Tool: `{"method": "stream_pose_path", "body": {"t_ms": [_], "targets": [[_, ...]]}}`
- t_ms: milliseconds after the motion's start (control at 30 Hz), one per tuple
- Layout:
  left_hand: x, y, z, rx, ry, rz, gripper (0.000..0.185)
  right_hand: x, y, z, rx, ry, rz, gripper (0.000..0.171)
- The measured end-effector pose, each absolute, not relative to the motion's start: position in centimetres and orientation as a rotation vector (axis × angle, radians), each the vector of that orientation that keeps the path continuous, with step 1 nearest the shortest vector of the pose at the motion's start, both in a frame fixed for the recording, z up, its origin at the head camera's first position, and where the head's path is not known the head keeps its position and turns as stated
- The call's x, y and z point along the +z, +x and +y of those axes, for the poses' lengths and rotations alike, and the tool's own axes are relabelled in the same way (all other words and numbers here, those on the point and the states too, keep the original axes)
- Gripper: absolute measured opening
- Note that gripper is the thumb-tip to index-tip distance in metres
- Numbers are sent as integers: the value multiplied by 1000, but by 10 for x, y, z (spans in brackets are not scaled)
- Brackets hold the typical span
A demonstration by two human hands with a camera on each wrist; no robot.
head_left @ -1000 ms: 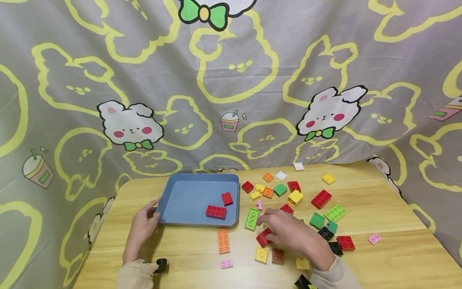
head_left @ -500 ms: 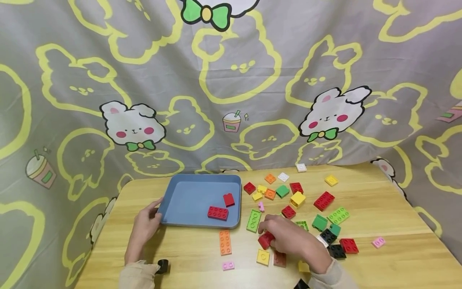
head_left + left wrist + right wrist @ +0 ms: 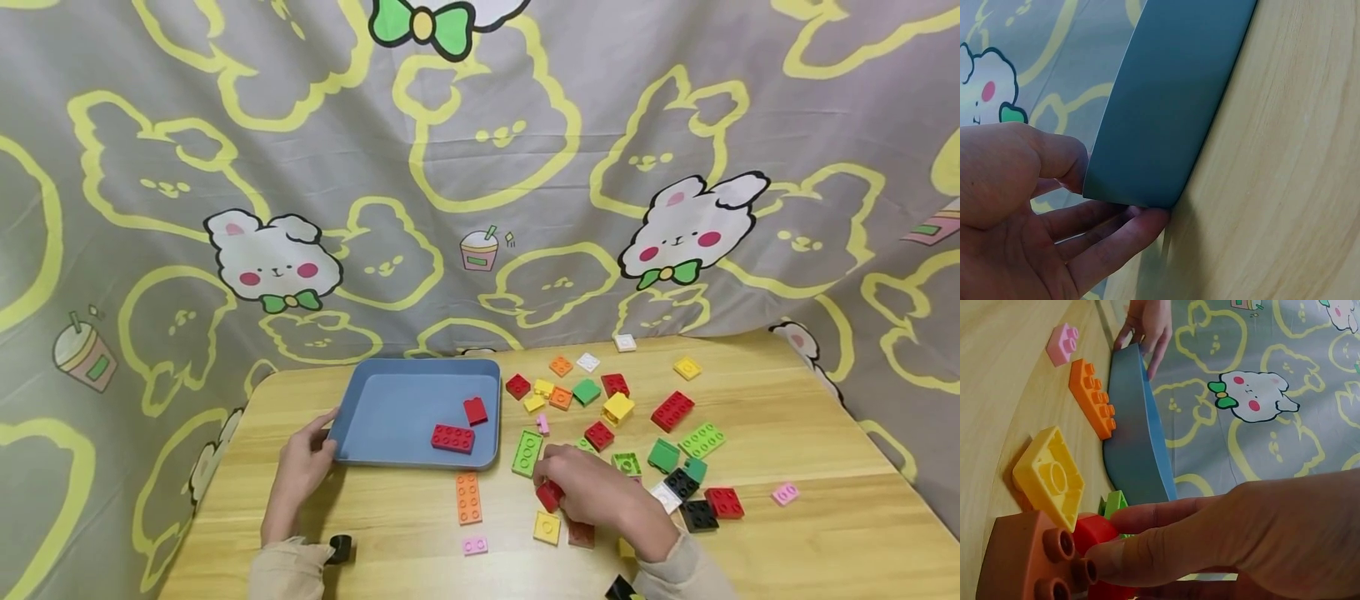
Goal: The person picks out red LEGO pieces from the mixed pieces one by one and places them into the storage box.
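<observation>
In the head view my left hand (image 3: 306, 458) holds the left front corner of the blue tray (image 3: 393, 418). The left wrist view shows the thumb over the rim and the fingers against the wall of the tray (image 3: 1154, 119). My right hand (image 3: 596, 492) pinches a red brick (image 3: 550, 495) between thumb and fingers, low over the table. Close up, that red brick (image 3: 1094, 531) is partly hidden by the thumb. Beside it lie a brown brick (image 3: 1019, 556) and a yellow brick (image 3: 1050, 475). Two red bricks sit in the tray, a long one (image 3: 452, 438) and a shorter one (image 3: 476, 410).
Several loose bricks lie right of the tray, among them a light green one (image 3: 527, 452), a yellow one (image 3: 618, 408) and a long red one (image 3: 672, 411). An orange brick (image 3: 468, 498) and a pink one (image 3: 475, 546) lie in front. A patterned curtain (image 3: 480, 208) hangs behind the table.
My right hand has shifted slightly left and closed round the red brick, which has tilted. Green and white bricks beyond the hand have come into sight. The left hand stays at the tray.
</observation>
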State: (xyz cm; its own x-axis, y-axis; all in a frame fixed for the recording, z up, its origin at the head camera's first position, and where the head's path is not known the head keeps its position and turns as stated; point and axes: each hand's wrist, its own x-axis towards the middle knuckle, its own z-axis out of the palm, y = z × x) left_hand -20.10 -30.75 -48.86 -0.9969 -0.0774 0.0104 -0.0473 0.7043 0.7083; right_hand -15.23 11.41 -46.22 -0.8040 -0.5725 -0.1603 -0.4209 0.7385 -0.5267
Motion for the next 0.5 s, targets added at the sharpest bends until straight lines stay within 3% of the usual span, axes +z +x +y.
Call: {"method": "stream_pose_path", "body": {"t_ms": [500], "targets": [[-490, -201, -308, -1205, 118, -2858, 53, -465, -151, 112, -694, -777, 2624, 32]]}}
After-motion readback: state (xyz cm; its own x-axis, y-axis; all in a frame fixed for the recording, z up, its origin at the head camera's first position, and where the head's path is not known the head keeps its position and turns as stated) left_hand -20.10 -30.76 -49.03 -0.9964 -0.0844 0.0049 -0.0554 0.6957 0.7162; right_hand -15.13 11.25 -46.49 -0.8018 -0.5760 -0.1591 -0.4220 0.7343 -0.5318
